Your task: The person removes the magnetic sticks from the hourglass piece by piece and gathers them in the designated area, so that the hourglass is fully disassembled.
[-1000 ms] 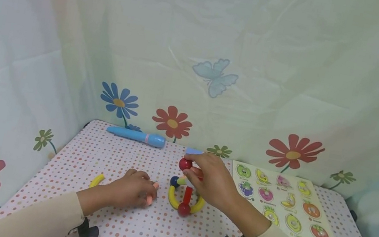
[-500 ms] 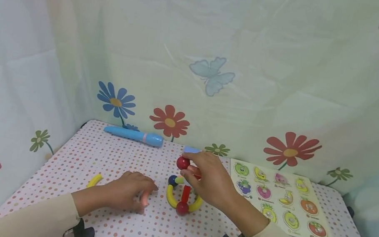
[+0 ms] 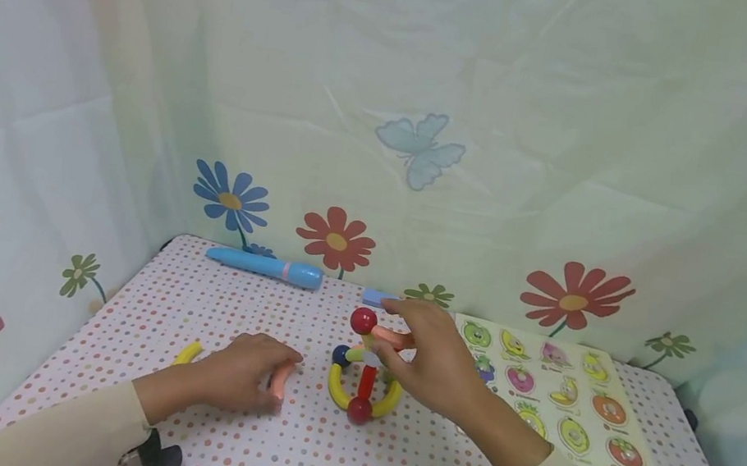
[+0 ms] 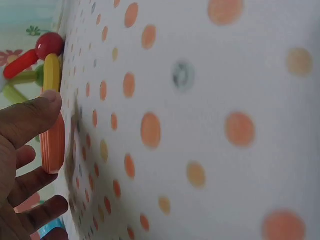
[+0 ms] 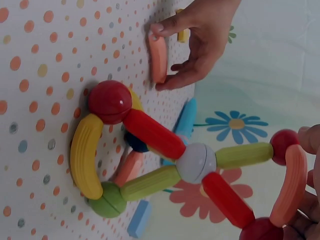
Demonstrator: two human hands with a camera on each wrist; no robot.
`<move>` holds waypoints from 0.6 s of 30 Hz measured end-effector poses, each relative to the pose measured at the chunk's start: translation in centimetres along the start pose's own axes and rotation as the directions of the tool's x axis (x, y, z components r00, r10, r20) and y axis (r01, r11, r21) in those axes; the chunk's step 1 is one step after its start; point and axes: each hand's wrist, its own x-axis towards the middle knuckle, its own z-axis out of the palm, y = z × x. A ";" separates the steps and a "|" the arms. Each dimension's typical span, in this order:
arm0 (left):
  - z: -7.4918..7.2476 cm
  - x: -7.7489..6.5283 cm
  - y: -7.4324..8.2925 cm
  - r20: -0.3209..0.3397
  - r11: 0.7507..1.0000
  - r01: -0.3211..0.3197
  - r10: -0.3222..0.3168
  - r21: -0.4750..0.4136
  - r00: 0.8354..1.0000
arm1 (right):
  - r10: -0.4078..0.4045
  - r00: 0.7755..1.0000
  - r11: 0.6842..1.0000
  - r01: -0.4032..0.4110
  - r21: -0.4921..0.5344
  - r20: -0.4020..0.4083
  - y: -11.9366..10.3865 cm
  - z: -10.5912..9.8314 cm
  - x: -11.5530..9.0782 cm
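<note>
My left hand (image 3: 244,373) pinches a salmon curved magnetic stick (image 5: 159,57) by its ends, thumb on one and a fingertip on the other, above the table. A framework of magnetic sticks and balls stands to its right: a yellow curved stick (image 5: 85,157) at the base, red sticks and green sticks meeting at a pale grey ball (image 5: 196,162), and a red ball (image 3: 364,320) on top. My right hand (image 3: 437,361) is at the upper part, its index finger raised off the top ball and its thumb near another salmon stick (image 5: 291,190).
At the table's back left lies a blue pen-like toy (image 3: 266,266). A small blue block (image 3: 377,298) is behind the framework. The fruit picture sheet (image 3: 599,439) covers part of the right side. A yellow stick (image 3: 189,353) lies beside my left forearm.
My right hand's fingers have come off the top red ball, and the hand has shifted slightly right. The left hand has drawn a little left with its salmon stick, turning it.
</note>
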 end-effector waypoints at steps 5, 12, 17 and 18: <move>-0.7 -1.2 -1.5 -0.047 0.999 0.031 -0.033 -0.040 0.998 | -0.002 0.999 1.000 0.002 0.012 -0.039 1.1 -0.7 -0.6; -2.1 -3.4 -3.8 -0.096 0.996 0.030 -0.037 -0.080 0.995 | 0.052 0.997 0.999 -0.051 0.012 -0.050 2.2 -1.1 -1.6; -3.3 -4.9 -5.5 -0.093 0.991 0.075 -0.086 -0.111 0.992 | 0.079 0.996 0.997 -0.078 0.027 -0.050 2.7 -1.0 -2.0; -3.6 -5.2 -5.8 -0.093 0.989 0.087 -0.099 -0.122 0.991 | 0.081 0.996 0.996 -0.079 0.030 -0.047 2.8 -1.0 -2.1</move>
